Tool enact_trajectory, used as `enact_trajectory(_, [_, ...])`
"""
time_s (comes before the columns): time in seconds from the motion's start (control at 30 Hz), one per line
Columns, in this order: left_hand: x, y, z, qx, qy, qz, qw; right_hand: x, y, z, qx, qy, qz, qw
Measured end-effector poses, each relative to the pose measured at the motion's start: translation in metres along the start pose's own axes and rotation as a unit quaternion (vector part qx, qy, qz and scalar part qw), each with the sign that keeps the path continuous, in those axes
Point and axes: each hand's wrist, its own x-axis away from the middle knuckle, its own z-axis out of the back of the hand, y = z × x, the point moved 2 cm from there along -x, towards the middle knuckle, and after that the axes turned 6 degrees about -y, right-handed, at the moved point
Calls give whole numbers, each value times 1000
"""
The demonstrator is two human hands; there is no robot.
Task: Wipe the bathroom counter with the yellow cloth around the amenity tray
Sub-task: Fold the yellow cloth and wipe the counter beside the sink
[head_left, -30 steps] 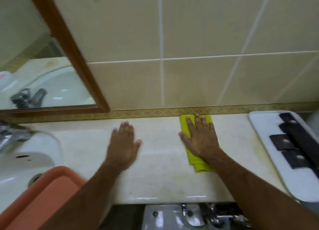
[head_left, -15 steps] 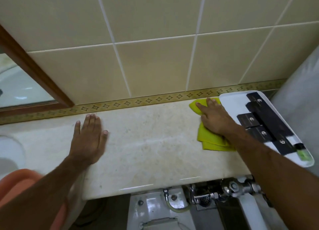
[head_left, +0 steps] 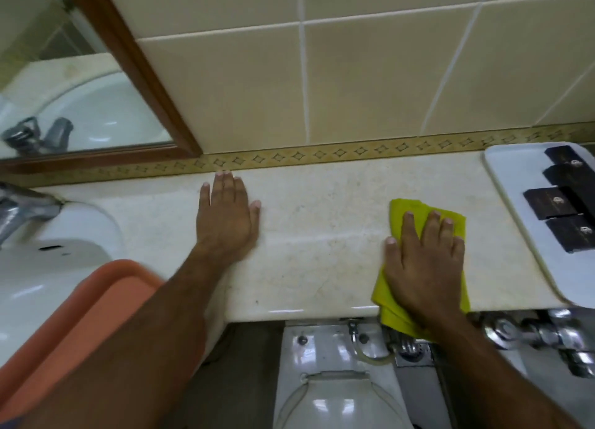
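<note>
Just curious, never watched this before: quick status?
Right hand flat on yellow cloth, at counter front edge. Left hand braced, empty. Amenity tray close right.

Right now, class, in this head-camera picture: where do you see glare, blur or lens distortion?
Head view: white glare streaks run along the glossy front edge of the beige marble counter and on the white ceramic sink; the straight tile grout lines bow outward, a wide-angle effect; the orange plastic tray at the lower left is soft; the yellow cloth under the right hand stays fairly sharp.
</note>
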Motion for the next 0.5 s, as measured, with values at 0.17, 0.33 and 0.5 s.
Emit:
enact_trajectory(0.17, [43,-50,20,80,28,123,989,12,-128,-31,-8,-23,99,995])
enact_trajectory(0.33, [83,-82,16,117,36,155,980,24,-253,-52,-50,-53,228,971])
enact_trajectory(0.5, [87,-102,-3,206,29,158,965,38,-290,-61,-46,-84,418,903])
